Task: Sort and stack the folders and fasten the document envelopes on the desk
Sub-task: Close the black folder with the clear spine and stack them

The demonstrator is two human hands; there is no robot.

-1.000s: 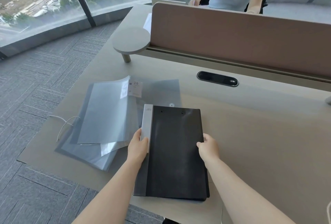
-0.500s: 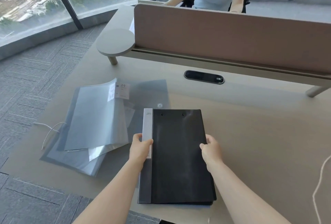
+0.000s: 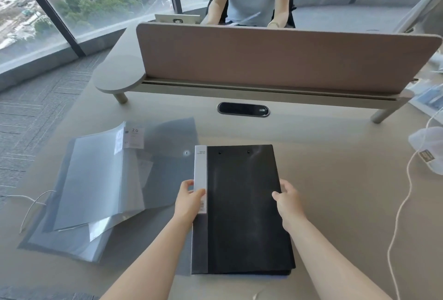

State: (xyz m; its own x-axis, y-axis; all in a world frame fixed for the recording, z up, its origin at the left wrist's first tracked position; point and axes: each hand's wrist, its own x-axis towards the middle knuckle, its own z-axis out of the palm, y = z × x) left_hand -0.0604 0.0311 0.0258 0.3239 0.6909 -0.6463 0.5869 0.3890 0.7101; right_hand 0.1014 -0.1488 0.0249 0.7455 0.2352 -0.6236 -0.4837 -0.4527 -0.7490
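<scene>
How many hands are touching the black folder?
2. The left hand holds the black folder at its left edge, by the white label strip. The right hand holds its right edge. The folder lies on the desk.

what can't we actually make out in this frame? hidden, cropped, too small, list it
Head view only:
- Count of black folders: stacked, only the top cover and blurred bottom edges show.
- Label print on the white spine strip: too small.
- Translucent grey folders at left: overlapping, so count and envelope closures unclear.
- White cable: cut off by the right and bottom edges.
</scene>
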